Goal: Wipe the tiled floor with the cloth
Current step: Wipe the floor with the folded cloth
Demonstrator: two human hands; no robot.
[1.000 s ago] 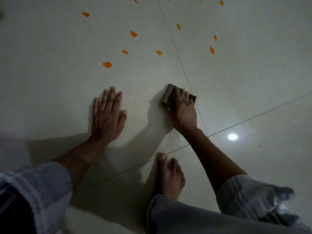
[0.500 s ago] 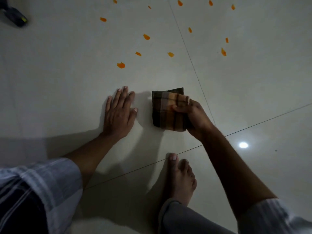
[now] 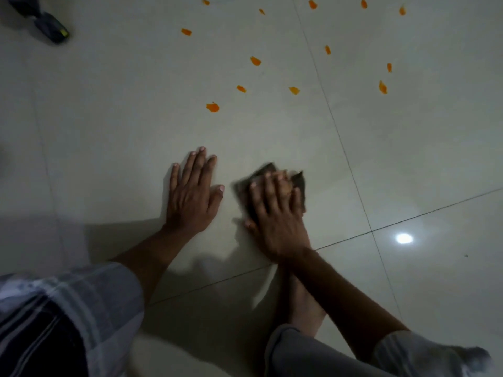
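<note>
Right hand [image 3: 275, 213], fingers spread, presses cloth [image 3: 298, 183] flat on floor [image 3: 109, 118] beside left hand [image 3: 192, 194], also flat w/ fingers together. Risk: cloth may smear orange bits [image 3: 212, 107] ahead, or bunch up.

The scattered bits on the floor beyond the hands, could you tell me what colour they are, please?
Orange: the scattered bits show clearly in the head view.

Glossy, smooth pale tiled floor [image 3: 408, 131], soft dark woven cloth [image 3: 298, 183], striped fabric sleeve [image 3: 89, 295]
</note>
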